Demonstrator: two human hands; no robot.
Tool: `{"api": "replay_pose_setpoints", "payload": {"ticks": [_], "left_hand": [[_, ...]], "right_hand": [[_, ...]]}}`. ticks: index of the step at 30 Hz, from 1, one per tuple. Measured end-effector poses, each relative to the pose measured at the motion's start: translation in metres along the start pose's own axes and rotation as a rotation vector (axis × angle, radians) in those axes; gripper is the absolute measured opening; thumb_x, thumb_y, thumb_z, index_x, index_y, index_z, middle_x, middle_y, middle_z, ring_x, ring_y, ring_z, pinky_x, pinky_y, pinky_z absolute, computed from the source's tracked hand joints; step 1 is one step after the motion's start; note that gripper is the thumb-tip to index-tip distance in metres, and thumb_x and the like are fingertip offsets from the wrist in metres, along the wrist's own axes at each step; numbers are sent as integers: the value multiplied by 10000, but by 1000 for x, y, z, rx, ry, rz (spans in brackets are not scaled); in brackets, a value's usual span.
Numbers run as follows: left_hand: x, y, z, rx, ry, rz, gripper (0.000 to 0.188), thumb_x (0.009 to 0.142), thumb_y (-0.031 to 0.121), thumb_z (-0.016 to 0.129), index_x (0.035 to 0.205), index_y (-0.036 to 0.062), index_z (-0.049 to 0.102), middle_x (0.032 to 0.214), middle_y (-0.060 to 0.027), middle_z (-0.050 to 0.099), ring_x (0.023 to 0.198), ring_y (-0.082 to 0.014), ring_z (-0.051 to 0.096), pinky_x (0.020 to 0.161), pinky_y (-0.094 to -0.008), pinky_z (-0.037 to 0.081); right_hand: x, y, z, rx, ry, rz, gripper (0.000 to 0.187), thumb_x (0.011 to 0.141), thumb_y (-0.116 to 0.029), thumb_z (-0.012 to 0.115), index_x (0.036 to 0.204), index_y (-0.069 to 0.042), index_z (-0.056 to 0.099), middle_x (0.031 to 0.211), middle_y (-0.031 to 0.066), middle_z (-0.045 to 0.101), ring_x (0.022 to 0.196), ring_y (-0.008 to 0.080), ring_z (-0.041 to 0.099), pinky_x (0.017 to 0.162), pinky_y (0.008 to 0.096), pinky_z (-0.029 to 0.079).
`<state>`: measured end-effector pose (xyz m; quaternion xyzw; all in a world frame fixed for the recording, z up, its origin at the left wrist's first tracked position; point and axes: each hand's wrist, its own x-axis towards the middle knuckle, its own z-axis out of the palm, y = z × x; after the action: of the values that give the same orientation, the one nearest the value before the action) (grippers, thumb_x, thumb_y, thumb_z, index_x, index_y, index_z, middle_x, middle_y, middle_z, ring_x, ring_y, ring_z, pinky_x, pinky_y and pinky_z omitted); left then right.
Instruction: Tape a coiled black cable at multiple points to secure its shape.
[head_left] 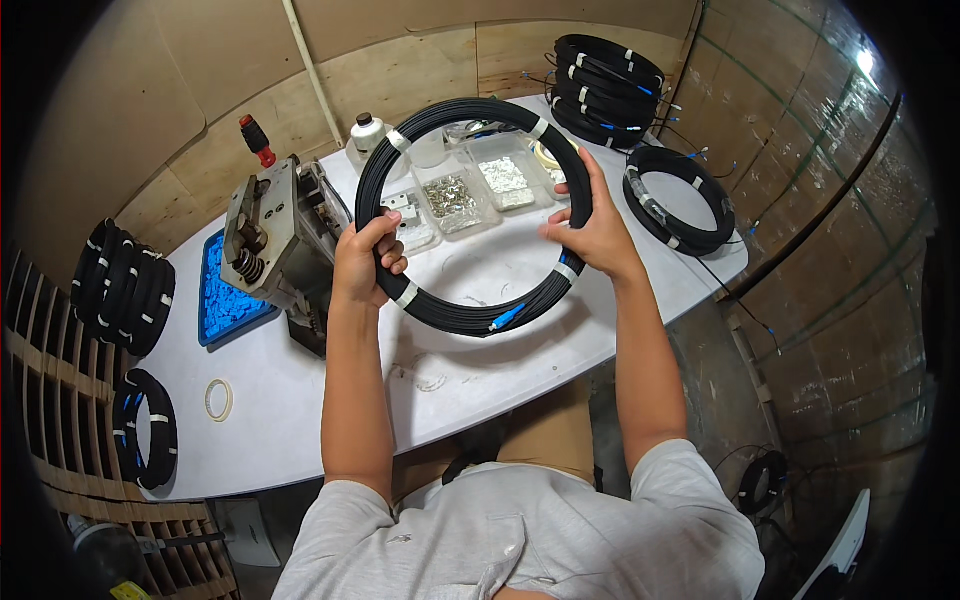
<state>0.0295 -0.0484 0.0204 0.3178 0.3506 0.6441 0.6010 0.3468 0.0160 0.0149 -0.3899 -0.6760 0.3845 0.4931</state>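
Note:
Both of my hands hold up a coil of black cable (470, 112) above the white table. White tape bands bind the coil at several spots, and a blue connector (508, 317) lies along its lower part. My left hand (370, 258) is wrapped round the coil's left side. On the right side, my right hand (597, 225) grips the coil, thumb on the inner side and fingers partly hidden behind it. Through the ring I see a clear plastic box of small metal parts (452, 203) and another of small white pieces (507, 178).
A metal bench press (275, 235) stands left of the coil, beside a blue tray of blue parts (215, 325). More cable coils are stacked at the back right (605, 90) and left (122, 285). A tape roll (219, 399) lies front left; a white bottle (367, 135) stands behind.

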Motion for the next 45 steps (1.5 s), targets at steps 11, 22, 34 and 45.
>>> {"api": "replay_pose_setpoints", "payload": {"ticks": [11, 22, 34, 45], "left_hand": [[1, -1, 1, 12, 20, -5, 163, 884, 150, 730, 875, 125, 569, 582, 66, 396, 438, -59, 391, 434, -248, 340], [5, -5, -2, -9, -6, -10, 160, 899, 170, 718, 855, 126, 570, 575, 74, 373, 438, -52, 379, 431, -237, 334], [7, -9, -5, -47, 1, -29, 166, 903, 173, 718, 848, 129, 567, 563, 76, 367, 430, -50, 377, 422, -235, 328], [4, -8, 2, -9, 2, -7, 169, 891, 163, 732, 859, 123, 571, 565, 72, 378, 431, -52, 383, 422, -239, 326]], "right_hand": [[-2, -4, -4, -327, -43, -9, 1141, 730, -16, 726, 1644, -216, 73, 1204, 180, 641, 871, 210, 722, 768, 323, 564], [-2, 4, -2, -177, 53, 0, 1023, 704, -55, 738, 1595, -110, 237, 1133, 131, 665, 780, 180, 684, 743, 326, 556], [3, -1, 9, -19, 205, 183, 407, 880, -90, 746, 1233, -3, 564, 915, 61, 673, 670, 139, 670, 582, 285, 562], [6, 4, 5, -38, 252, 268, 277, 902, -220, 766, 994, 6, 634, 828, 75, 706, 703, 140, 705, 575, 293, 576]]}}
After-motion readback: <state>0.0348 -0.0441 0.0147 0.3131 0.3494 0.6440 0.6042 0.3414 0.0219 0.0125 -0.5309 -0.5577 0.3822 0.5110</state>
